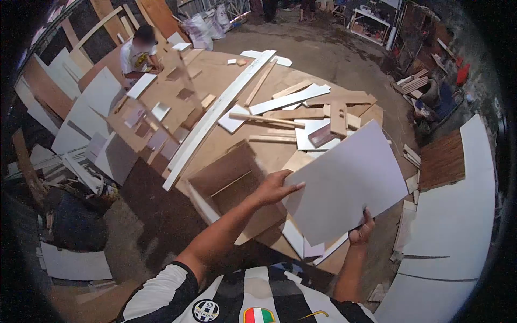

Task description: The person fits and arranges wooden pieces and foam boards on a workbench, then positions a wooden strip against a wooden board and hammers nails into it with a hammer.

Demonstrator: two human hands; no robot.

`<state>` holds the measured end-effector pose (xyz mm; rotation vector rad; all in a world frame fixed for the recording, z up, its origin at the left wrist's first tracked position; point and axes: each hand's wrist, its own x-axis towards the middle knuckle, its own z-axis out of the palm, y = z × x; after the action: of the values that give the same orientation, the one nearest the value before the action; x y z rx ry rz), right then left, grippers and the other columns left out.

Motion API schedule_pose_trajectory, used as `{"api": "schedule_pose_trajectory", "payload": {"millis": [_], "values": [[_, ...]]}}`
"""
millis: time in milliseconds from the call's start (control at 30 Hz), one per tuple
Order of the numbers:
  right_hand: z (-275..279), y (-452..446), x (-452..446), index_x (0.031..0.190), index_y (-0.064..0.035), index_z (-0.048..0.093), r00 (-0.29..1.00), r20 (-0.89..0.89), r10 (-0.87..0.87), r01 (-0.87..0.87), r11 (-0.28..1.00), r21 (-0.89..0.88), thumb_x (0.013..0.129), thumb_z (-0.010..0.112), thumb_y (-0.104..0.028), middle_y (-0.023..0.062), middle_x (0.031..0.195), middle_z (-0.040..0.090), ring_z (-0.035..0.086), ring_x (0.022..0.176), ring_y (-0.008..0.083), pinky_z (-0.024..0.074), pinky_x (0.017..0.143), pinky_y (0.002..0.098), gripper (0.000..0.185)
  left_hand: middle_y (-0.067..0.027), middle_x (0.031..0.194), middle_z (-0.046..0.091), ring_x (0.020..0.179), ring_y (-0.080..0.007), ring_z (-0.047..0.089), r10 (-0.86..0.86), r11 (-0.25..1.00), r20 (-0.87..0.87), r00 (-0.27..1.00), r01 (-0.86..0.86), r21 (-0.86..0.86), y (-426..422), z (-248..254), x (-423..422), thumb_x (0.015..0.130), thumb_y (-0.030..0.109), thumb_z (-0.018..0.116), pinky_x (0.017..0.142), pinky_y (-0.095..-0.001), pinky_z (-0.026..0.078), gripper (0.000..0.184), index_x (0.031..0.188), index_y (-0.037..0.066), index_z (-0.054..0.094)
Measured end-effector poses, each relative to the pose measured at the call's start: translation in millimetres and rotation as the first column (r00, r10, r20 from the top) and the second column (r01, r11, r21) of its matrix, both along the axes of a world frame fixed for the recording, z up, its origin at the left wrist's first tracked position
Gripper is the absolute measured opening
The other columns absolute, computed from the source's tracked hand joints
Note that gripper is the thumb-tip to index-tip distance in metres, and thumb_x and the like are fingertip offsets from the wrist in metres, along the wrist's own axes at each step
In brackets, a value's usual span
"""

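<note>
A flat white rectangular panel (344, 185) is held up in front of me, tilted above the worktable. My left hand (277, 188) grips its left edge, thumb on the face and fingers behind. At the lower right edge my right hand (362, 229) holds the same panel, its thumb lying on the face and its other fingers mostly hidden behind. Just left of the panel stands an open wooden box frame (231, 188) with brown inner sides. The panel covers part of the table and some pieces beneath it.
Wood strips and white offcuts (291, 102) lie piled beyond the panel. A long white board (221, 118) crosses the table (215, 70). Another person (141, 56) is at the far left. Large white sheets (447, 237) lean at the right, and more panels (89, 107) stand at the left.
</note>
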<state>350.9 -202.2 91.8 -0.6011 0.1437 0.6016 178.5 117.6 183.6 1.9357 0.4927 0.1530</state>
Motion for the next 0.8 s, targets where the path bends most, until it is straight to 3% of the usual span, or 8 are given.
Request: {"api": "schedule_pose_trajectory", "payload": {"millis": [167,200,433,500,600,633,767,800], "values": [[28,34,-115,0.129,-0.0040,0.055,0.995,0.060,0.082,-0.055,0.931,-0.361,0.092,0.065,-0.006,0.0089,0.118,0.063,0.061,0.109,0.0246,0.0500,0.098,0.0412,0.039,-0.0239,0.127,0.061,0.122,-0.0357,0.058,0.158,0.975,-0.066,0.985,-0.145,0.170,2,-30,-84,0.092,0.056,0.060,0.102,-0.0443,0.044,0.070,0.135,0.001,0.053],[36,48,-138,0.128,-0.0035,0.055,0.935,0.326,0.138,0.002,0.918,-0.396,0.091,0.065,-0.001,0.0083,0.119,0.062,0.060,0.110,0.0233,0.0495,0.097,0.0399,0.038,-0.0239,0.127,0.061,0.122,-0.0357,0.058,0.163,0.975,-0.064,0.985,-0.151,0.166,3,-43,-94,0.092,0.056,0.060,0.102,-0.0443,0.044,0.070,0.135,0.001,0.053],[-34,110,-230,0.111,-0.0014,0.067,0.844,0.335,0.420,-0.232,0.847,-0.478,0.084,0.071,-0.002,0.0035,0.107,0.067,0.061,0.099,0.0152,0.0495,0.085,0.0313,0.027,-0.0236,0.151,0.040,0.141,-0.0342,0.038,0.366,0.905,0.129,0.922,-0.321,-0.278,34,-122,-136,0.104,0.045,0.044,0.115,-0.0396,0.029,0.066,0.151,0.002,0.031],[-59,122,-238,0.113,-0.0014,0.067,0.756,0.327,0.567,-0.271,0.726,-0.632,0.085,0.069,0.001,0.0039,0.106,0.066,0.062,0.099,0.0158,0.0530,0.082,0.0317,0.028,-0.0174,0.153,0.037,0.143,-0.0290,0.032,0.422,0.901,0.201,0.884,-0.434,0.018,54,-179,-149,0.104,0.055,0.035,0.117,-0.0387,0.024,0.072,0.154,0.004,0.026],[-89,143,-248,0.108,0.0009,0.068,0.908,0.112,0.404,-0.392,0.912,-0.119,0.087,0.072,-0.018,0.0087,0.108,0.069,0.065,0.092,0.0185,0.0537,0.085,0.0343,0.029,-0.0151,0.152,0.035,0.142,-0.0265,0.030,0.539,0.828,0.198,0.819,-0.473,-0.300,52,-140,-154,0.102,0.060,0.032,0.116,-0.0372,0.024,0.076,0.154,0.005,0.027],[-204,147,-235,0.113,0.0032,0.066,0.722,0.401,0.564,-0.346,0.796,-0.497,0.087,0.068,-0.030,0.0135,0.121,0.065,0.064,0.106,0.0241,0.0518,0.093,0.0382,0.043,-0.0142,0.149,0.037,0.138,-0.0256,0.032,0.575,0.792,0.194,0.795,-0.482,-0.374,54,-137,-155,0.101,0.060,0.034,0.115,-0.0367,0.025,0.076,0.152,0.005,0.029],[-242,168,-231,0.119,0.0029,0.063,0.774,0.477,0.415,-0.438,0.896,-0.069,0.091,0.063,-0.039,0.0184,0.134,0.058,0.058,0.121,0.0286,0.0466,0.102,0.0409,0.050,-0.0110,0.136,0.046,0.126,-0.0218,0.041,0.671,0.669,0.187,0.717,-0.478,-0.569,64,-137,-153,0.098,0.060,0.041,0.109,-0.0347,0.032,0.073,0.147,0.006,0.039],[-228,168,-230,0.124,0.0003,0.061,0.593,0.708,0.382,-0.299,0.922,-0.247,0.089,0.068,-0.023,0.0130,0.129,0.060,0.060,0.114,0.0243,0.0497,0.098,0.0388,0.043,-0.0101,0.133,0.048,0.123,-0.0209,0.043,0.687,0.645,0.186,0.703,-0.471,-0.602,66,-139,-151,0.097,0.060,0.043,0.107,-0.0342,0.034,0.072,0.145,0.006,0.041]]}}
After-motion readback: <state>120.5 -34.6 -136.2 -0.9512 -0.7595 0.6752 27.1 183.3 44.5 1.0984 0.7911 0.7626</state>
